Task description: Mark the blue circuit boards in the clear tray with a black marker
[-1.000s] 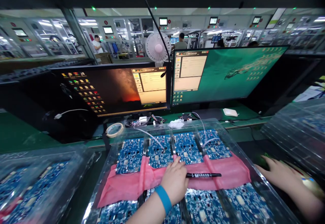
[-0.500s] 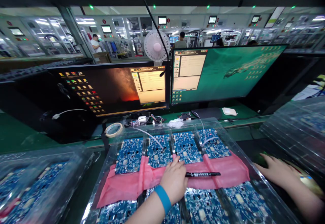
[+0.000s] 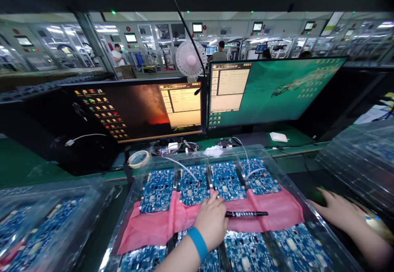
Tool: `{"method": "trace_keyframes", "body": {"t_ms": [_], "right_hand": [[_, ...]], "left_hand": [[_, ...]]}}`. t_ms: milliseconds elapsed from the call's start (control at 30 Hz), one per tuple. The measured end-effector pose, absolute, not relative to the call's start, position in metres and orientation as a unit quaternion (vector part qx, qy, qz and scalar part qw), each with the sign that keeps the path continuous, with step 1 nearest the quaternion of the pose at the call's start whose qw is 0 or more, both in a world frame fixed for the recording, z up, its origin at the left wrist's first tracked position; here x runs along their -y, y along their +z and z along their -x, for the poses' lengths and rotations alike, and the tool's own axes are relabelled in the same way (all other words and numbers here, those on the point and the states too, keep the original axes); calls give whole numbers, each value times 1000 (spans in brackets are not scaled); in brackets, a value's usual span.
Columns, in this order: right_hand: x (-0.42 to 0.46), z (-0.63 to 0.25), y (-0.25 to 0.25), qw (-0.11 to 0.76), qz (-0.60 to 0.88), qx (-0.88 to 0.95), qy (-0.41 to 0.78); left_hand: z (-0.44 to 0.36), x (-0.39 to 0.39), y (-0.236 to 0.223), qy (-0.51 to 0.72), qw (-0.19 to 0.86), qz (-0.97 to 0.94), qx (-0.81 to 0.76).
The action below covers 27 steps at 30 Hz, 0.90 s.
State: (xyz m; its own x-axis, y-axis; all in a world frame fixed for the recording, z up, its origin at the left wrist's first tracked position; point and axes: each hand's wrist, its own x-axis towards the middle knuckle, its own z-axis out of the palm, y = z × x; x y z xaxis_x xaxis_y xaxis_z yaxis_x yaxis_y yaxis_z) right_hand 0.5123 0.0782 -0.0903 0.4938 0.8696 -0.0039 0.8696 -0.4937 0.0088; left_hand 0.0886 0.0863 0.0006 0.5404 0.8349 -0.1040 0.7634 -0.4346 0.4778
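My left hand, with a blue wristband, rests on the pink sheet that lies across a clear tray of blue circuit boards. Its fingers are curled round the end of a black marker pen lying on the sheet. My right hand lies with fingers spread over a computer mouse at the right edge. Thin white cables run onto two of the boards.
Two monitors stand behind the tray, a dark one and a teal one. A tape roll and a small white fan sit near them. Clear trays of boards flank me left and right. People work far behind.
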Motion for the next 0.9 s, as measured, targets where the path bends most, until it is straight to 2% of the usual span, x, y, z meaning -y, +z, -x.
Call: {"method": "trace_keyframes", "body": {"t_ms": [133, 300, 400, 500, 600, 700, 900], "right_hand": [[-81, -502, -73, -20, -851, -525, 3], [-88, -470, -37, -190, -798, -565, -85], [-90, -441, -23, -248, -739, -614, -127], [-92, -415, -20, -245, -714, -641, -142], [-94, -400, -25, -235, -711, -657, -89], [-95, -397, -33, -233, -722, -650, -39], [-98, -404, -44, -208, -724, -658, -30]], "left_hand": [[-88, -86, 0, 73, 243, -844, -472], [-88, -85, 1, 74, 240, -846, -471], [-88, -85, 1, 72, 239, -846, -472], [-88, -85, 2, 75, 236, -847, -470], [-88, -85, 2, 78, 234, -850, -466], [-88, -85, 1, 80, 232, -852, -463], [-89, -85, 2, 77, 231, -854, -459]]}}
